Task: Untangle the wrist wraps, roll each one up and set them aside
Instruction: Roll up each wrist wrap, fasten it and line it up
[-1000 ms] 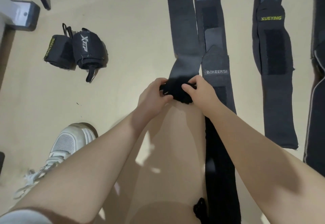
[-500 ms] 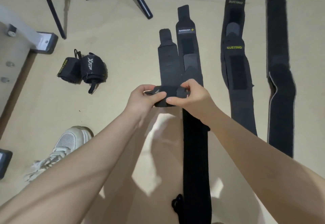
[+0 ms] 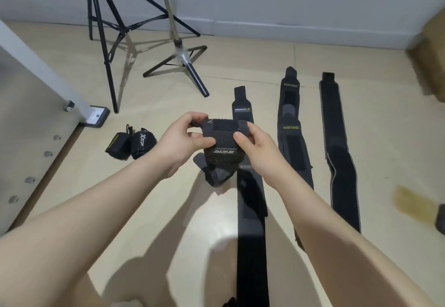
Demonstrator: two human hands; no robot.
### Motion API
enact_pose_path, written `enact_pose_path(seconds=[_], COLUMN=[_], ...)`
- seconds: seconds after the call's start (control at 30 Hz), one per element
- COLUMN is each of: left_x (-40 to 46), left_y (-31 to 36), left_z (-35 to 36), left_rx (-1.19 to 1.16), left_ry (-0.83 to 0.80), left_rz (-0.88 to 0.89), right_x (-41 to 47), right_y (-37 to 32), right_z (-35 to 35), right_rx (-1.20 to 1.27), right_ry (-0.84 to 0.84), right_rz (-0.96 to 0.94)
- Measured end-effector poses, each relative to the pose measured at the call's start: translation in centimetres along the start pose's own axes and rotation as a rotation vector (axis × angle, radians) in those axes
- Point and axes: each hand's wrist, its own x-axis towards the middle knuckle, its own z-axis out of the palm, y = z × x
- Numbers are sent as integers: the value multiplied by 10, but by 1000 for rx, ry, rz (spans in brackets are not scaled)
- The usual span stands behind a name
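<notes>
Partly rolled wrap [image 3: 222, 149] held at frame centre, raised above floor [image 3: 168, 90]. Pinched on left side by left hand [image 3: 181, 143], on right side by right hand [image 3: 255, 152]. Loose tail hung below, apparently off floor. Two rolled wraps [image 3: 131, 146] placed centre-left. Three flat wraps [image 3: 295, 138] laid right of centre.

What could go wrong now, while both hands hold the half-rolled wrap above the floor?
The loose tail hanging under the held wrap may let the roll slacken if the left hand or right hand eases. It may also catch on the flat wrap lying just beneath.
</notes>
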Motion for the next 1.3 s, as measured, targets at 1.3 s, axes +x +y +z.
enact_pose_path(seconds=[1.3], left_x=[-22], left_y=[31], left_z=[-54], left_rx=[-401], left_ry=[-259], left_rz=[-180], right_x=[-53], right_y=[-76], right_z=[58], right_rx=[165], right_ry=[280], right_rz=[-60])
